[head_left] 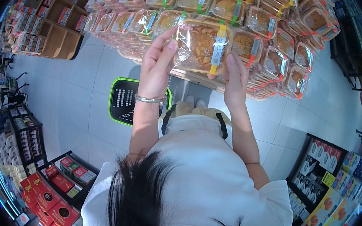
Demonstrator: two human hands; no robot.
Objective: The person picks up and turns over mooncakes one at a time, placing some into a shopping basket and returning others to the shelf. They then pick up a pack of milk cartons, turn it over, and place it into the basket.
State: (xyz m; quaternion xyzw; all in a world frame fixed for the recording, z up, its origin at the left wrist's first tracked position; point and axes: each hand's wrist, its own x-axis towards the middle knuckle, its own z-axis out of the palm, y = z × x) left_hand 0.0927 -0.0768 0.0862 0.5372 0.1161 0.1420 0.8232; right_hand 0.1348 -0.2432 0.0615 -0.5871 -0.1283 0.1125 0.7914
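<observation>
Between my two hands is a clear-wrapped mooncake package (196, 47) with a yellow band and a white label bearing Chinese characters. My left hand (158, 58) grips its left side, thumb on the front edge. On the right side my right hand (236, 77) holds it, with some fingers hidden underneath. Just beyond, a large stack of similar packages (192, 0) rises, banded in green, red and yellow. A bracelet (151, 99) circles my left wrist. Below that wrist a black shopping basket with a green rim (110, 102) is partly hidden by my forearm.
Wooden shelving (62, 12) with boxed goods stands at the far left. Red boxes (46, 200) fill a display at lower left. Another display (321, 170) of boxed goods is at lower right. Grey tiled floor (73, 98) surrounds me; dark shelves (357, 47) line the right.
</observation>
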